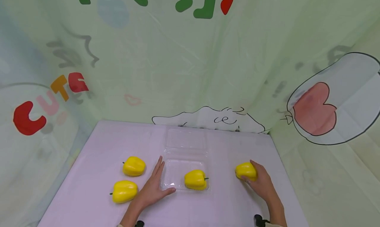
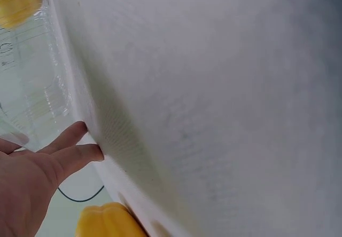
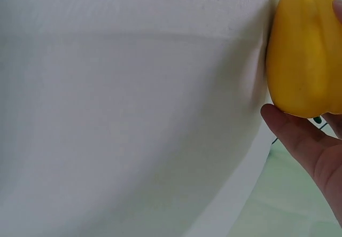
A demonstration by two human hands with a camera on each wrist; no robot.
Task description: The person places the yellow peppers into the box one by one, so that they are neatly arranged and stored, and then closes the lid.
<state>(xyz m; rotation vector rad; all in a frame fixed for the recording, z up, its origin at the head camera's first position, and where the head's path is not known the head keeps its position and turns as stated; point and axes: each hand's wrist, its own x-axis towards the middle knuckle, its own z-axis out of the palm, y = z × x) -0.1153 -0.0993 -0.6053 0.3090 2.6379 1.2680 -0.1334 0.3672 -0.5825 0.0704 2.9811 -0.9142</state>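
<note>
My right hand [image 1: 262, 183] grips a yellow bell pepper [image 1: 245, 171] at the right of the table. In the right wrist view, the thumb and fingers lie around this pepper [image 3: 302, 53], which is at the tabletop. A clear plastic clamshell box [image 1: 173, 178] lies in the middle, its lid [image 1: 185, 139] folded back. One yellow pepper [image 1: 195, 180] sits in the box's right part, its green stem pointing right. Spread and straight, the fingers of my left hand [image 1: 151, 190] are at the box's left edge; exact contact is hard to tell.
Two more yellow peppers, one farther back [image 1: 134, 166] and one nearer [image 1: 124, 191], lie left of my left hand. The pale tabletop [image 1: 225, 200] meets a printed curtain [image 1: 178, 72] at the back, with more curtain at both sides.
</note>
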